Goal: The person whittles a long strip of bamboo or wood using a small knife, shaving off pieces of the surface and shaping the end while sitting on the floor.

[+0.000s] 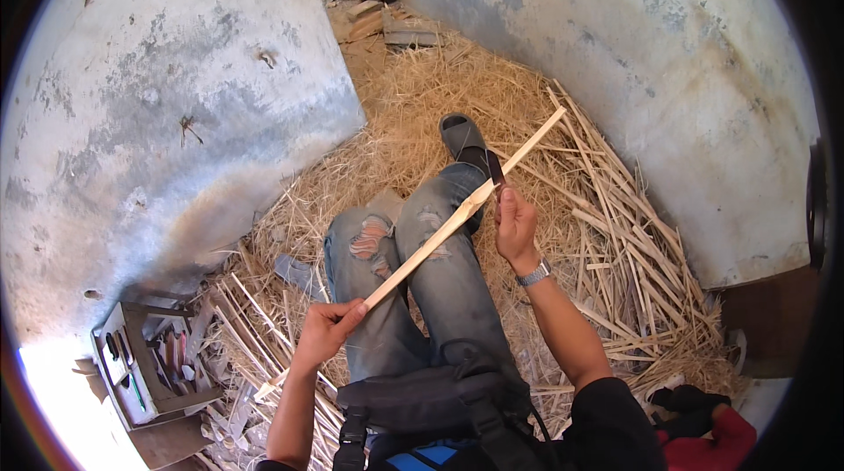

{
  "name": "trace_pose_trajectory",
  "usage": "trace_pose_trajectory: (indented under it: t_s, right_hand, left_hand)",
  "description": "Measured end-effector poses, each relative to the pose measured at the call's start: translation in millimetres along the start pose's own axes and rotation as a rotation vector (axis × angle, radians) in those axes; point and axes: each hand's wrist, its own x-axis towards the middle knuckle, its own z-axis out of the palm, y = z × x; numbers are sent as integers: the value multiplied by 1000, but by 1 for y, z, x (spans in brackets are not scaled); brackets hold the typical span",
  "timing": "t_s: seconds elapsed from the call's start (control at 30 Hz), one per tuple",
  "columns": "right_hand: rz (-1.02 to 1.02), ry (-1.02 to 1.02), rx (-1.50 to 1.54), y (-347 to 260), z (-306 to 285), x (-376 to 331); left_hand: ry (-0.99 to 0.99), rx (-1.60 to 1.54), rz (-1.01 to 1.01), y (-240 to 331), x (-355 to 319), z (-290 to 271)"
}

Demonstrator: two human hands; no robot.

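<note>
A long pale wooden strip (422,248) slants over my thighs, its far end up to the right and a knot-like bulge partway along. My left hand (330,330) is closed on its lower end near my left thigh. Past my right knee, my right hand (516,223) is closed round a dark knife (496,170), which lies against the strip just beyond the bulge. My fingers hide part of the knife. The strip's far end juts out free above the shavings.
Wood shavings (413,88) cover the floor. Split sticks (629,251) are heaped at the right wall, more sticks (251,317) at the left. A wooden box (167,405) with several tools stands lower left. Boards (409,36) lie in the far corner. Red and black cloth (712,440) lies lower right.
</note>
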Motion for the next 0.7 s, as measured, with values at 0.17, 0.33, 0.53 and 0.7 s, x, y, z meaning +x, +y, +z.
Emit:
trace_pose_trajectory:
  t_s: [0.17,0.33,0.53,0.7]
  right_hand:
    - [119,-132,223,4,-1,5]
    - [179,-254,368,-11,-11,8]
    - [452,-449,546,-15,-28,18]
    - [525,-542,623,-14,-26,25]
  left_hand:
    - [-66,-105,-53,-6,4,-2]
    - [-111,-135,-101,-7,6,-4]
    - [-141,-202,-146,1,7,-5]
    - [-149,-253,-137,-5,6,-5]
